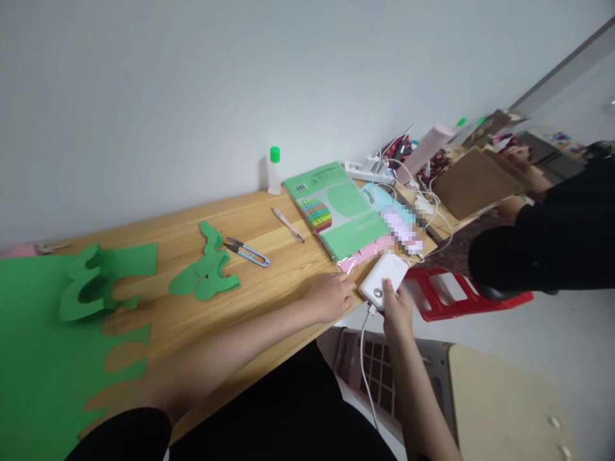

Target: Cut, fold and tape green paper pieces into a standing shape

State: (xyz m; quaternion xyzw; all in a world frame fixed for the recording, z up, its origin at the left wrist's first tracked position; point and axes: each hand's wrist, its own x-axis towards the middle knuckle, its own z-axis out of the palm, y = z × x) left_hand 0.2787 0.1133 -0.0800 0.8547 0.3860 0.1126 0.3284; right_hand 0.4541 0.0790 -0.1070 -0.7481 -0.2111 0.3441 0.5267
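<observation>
Wood table: green paper, snips, glue btl, booklet, pwr bank

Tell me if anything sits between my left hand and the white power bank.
Nothing visible does. The left hand rests on the table right beside the power bank, only bare wood between them. The right hand touches its near end, by the plugged-in cable.

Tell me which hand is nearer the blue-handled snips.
Left. The left hand rests on the table right of the snips; the right hand is farther right, holding the white power bank.
</observation>
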